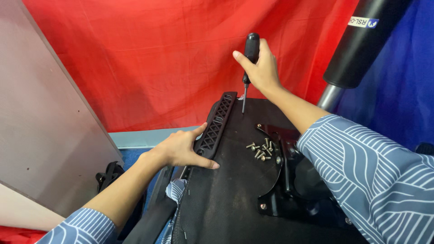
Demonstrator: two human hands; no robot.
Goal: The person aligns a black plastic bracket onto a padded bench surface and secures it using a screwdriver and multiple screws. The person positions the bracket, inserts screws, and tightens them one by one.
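Observation:
My right hand [260, 68] grips a black-handled screwdriver [250, 52] held upright, its tip touching the far end of a black seat underside [226, 190]. My left hand [181, 149] rests on the near end of a black ribbed plastic bracket [217, 124] lying along the seat's left edge, thumb on the seat surface. Several loose metal screws [261, 150] lie in a small pile on the seat between my arms. A black metal mounting plate [275, 135] is bolted to the seat at the right, partly hidden under my right sleeve.
A red cloth [158, 54] hangs behind the seat. A grey-brown board [40, 126] leans at the left. A black padded cylinder on a metal tube [361, 45] rises at the upper right before a blue cloth [398, 99].

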